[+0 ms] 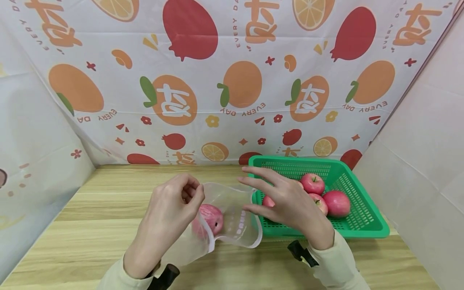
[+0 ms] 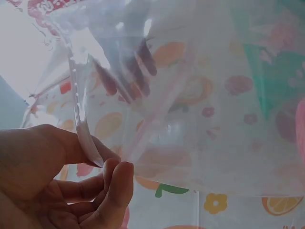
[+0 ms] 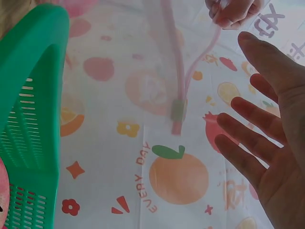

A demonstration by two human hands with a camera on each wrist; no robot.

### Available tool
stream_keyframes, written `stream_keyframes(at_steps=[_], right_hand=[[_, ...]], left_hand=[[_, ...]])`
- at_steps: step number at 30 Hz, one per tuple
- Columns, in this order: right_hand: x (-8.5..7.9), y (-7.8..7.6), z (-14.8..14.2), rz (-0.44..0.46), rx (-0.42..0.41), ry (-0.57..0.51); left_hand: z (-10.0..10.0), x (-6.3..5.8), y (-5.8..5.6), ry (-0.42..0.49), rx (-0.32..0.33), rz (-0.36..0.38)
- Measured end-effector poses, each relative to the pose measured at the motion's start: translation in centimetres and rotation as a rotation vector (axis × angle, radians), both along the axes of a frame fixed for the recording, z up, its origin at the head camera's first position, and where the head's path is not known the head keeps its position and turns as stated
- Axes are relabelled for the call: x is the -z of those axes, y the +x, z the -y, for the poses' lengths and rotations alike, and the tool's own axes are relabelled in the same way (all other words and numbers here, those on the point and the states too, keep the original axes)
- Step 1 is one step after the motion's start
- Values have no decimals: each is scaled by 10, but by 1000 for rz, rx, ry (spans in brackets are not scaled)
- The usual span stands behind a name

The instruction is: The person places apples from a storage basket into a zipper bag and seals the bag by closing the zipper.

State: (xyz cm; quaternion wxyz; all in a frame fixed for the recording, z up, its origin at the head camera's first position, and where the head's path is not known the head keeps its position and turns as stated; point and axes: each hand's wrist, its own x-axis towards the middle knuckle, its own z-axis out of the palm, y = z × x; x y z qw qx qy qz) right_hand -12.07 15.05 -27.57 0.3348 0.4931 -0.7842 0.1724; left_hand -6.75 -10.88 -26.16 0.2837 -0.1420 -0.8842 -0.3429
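Note:
A clear plastic zip bag (image 1: 235, 235) lies across the middle of the table with its mouth partly spread. One red apple (image 1: 212, 219) shows through the film, inside the bag. My left hand (image 1: 168, 215) pinches the bag's edge between thumb and fingers; in the left wrist view the edge strip (image 2: 86, 138) runs into that pinch. My right hand (image 1: 290, 201) has its fingers spread and holds nothing, between the bag's right side and the basket. In the right wrist view a small zip slider (image 3: 178, 109) sits on the bag's pinkish strip.
A green slatted basket (image 1: 366, 233) stands at the right, with several red apples (image 1: 337, 204) in it. Behind the wooden table (image 1: 90, 209) hangs a fruit-print cloth (image 1: 206, 88). White sheets (image 1: 431, 161) close off both sides.

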Motion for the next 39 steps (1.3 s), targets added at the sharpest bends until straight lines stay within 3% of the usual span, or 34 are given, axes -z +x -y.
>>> stream_keyframes(at_steps=[6,12,26,39], right_hand=[[-1,-2,-5,26,23,10],[0,-6,-14,88,51,15],[11,-20,-38,268,199,60],[9,-28,-46,356,316,117]], left_hand=[[2,-1,0,4,-15,33],[5,-2,-1,-7,-12,22],[7,-3,0,7,-28,-35],[10,-5,0,29,-42,-36]])
